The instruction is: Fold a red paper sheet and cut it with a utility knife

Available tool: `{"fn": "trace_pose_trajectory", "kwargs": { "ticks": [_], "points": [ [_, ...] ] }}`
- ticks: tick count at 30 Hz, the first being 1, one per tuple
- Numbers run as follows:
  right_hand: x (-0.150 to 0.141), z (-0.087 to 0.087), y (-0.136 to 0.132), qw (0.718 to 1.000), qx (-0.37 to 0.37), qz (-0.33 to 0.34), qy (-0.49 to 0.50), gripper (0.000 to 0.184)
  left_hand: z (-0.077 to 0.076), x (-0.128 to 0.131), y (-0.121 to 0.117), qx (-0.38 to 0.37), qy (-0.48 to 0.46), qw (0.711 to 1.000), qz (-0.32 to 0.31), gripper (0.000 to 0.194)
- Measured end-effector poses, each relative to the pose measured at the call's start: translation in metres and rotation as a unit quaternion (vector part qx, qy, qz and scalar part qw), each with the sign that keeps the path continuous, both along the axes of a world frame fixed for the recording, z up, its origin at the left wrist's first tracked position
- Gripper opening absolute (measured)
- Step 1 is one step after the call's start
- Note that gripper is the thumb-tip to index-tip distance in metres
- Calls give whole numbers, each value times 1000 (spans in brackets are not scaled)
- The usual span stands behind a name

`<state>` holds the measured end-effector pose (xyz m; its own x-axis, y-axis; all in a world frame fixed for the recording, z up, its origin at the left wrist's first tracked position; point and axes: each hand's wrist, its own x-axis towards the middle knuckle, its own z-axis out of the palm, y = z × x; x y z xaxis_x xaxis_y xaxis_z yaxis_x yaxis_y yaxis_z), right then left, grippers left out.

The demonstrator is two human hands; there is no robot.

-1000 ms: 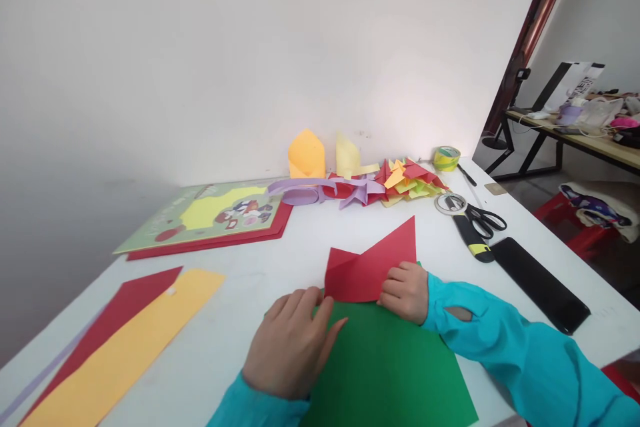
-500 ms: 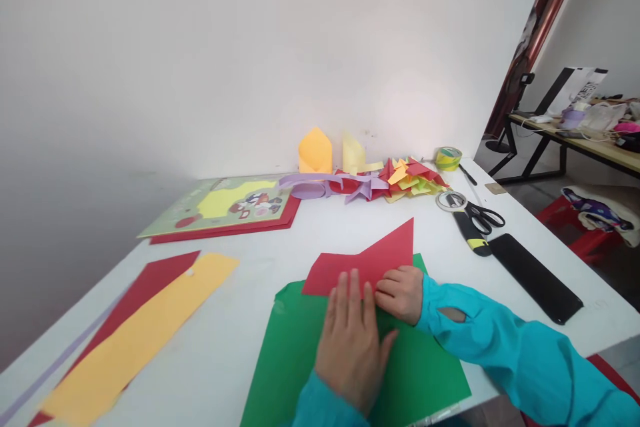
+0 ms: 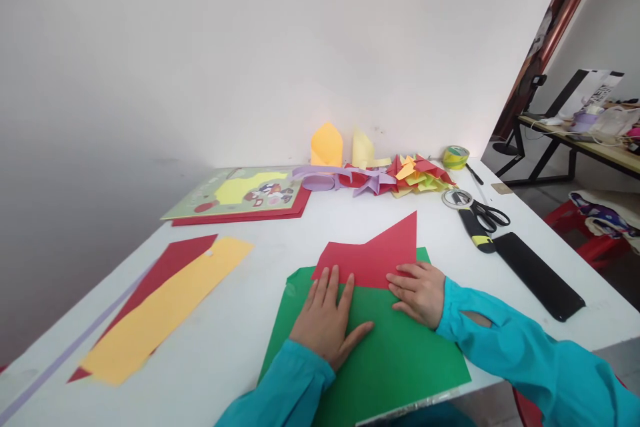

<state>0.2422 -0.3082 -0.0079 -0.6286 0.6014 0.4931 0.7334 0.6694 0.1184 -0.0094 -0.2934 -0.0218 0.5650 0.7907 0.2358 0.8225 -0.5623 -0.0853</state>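
Note:
A piece of red paper (image 3: 373, 253) with a pointed upper right corner lies across the top of a green sheet (image 3: 385, 360). My left hand (image 3: 325, 317) rests flat, fingers spread, its fingertips on the lower left edge of the red paper and the palm over the green sheet. At the lower right edge of the red paper, my right hand (image 3: 419, 290) lies with its fingers stretched out and touching it. Neither hand is wrapped round anything. Part of the green sheet is hidden under my hands and sleeves.
Yellow paper (image 3: 170, 310) and dark red paper (image 3: 165, 280) overlap at left. Behind are a printed pad (image 3: 200, 197) and folded paper shapes (image 3: 417, 173). At right lie scissors (image 3: 490, 215), a cutter knife (image 3: 477, 230), a tape roll (image 3: 455, 157) and a black flat object (image 3: 537, 273).
My left hand has shifted left along the red paper's edge, away from the right hand. The right hand's curled fingers have straightened out. The camera view has moved slightly.

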Motion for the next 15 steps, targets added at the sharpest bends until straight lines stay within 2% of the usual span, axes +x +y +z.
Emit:
{"fn": "trace_pose_trajectory", "kwargs": {
  "ticks": [5, 9, 12, 15],
  "points": [
    [11, 10, -6, 1000, 5, 4, 0, 26, 5, -14, 1, -31, 16, 999, 30, 87],
    [21, 13, -12, 1000, 5, 0, 2, 23, 12, -13, 0, -67, 31, 996, 49, 88],
    [24, 11, -15, 1000, -2, -4, 5, 24, 18, -1, -2, -74, 29, 994, 76, 90],
    [23, 7, -15, 1000, 11, -3, 28, 23, 23, 24, -12, -80, 2, 992, 102, 84]
  ]
}}
